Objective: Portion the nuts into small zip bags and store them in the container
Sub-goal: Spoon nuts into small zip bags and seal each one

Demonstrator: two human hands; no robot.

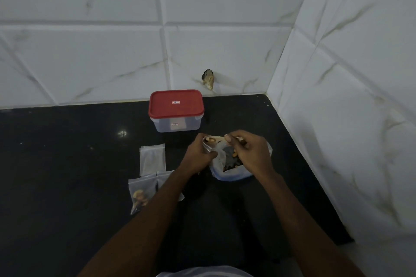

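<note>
One container (176, 110), long axis left-right. Four zip bags (152, 159): three flat on the tabletop (67, 164), one clamped in the left grip (198, 153); right grip (249, 150) pinched at its mouth, on what I cannot tell.

Container (176, 110): clear, red lid on.
Nut bag (219, 174): open, upright.
Held zip bag (208, 140): open, over nut bag.
Empty zip bag (152, 159): flat.
Filled zip bag (139, 195): flat, nearest.

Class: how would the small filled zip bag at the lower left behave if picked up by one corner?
The filled zip bag would likely flop, since its film looks thin and clear. Its few nuts are gathered at one end, so it is probably light and would hang nut-end down.
</note>
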